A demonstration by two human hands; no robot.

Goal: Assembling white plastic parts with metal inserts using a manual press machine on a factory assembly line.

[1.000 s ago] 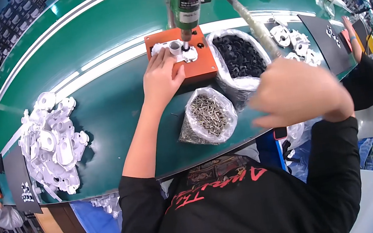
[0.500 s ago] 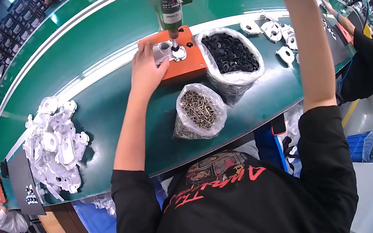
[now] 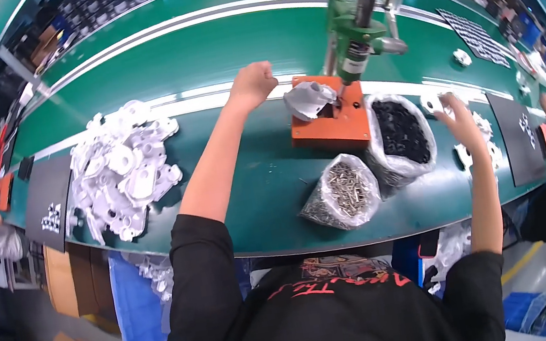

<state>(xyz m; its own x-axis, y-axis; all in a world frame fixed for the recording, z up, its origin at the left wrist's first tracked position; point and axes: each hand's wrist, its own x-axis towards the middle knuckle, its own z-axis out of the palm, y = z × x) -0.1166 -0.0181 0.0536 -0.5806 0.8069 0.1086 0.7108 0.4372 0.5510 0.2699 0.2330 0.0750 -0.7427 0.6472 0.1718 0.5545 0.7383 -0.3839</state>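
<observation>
The person (image 3: 340, 337) is wearing a black shirt (image 3: 351, 314), sleeves (image 3: 199, 291) ending before the bare hands (image 3: 251, 89), with red lettering (image 3: 315, 287) and a printed picture (image 3: 338, 264) marking its front.

Bright light glints off the green bench (image 3: 251, 166), which bows with fisheye distortion toward darkened corners.

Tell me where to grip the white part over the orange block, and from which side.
Probably pinch the white part by its left edge, coming from the left: that edge lies toward the orange block's left side, while the green press stands to the right. It looks tilted; how it is supported cannot be told.
</observation>
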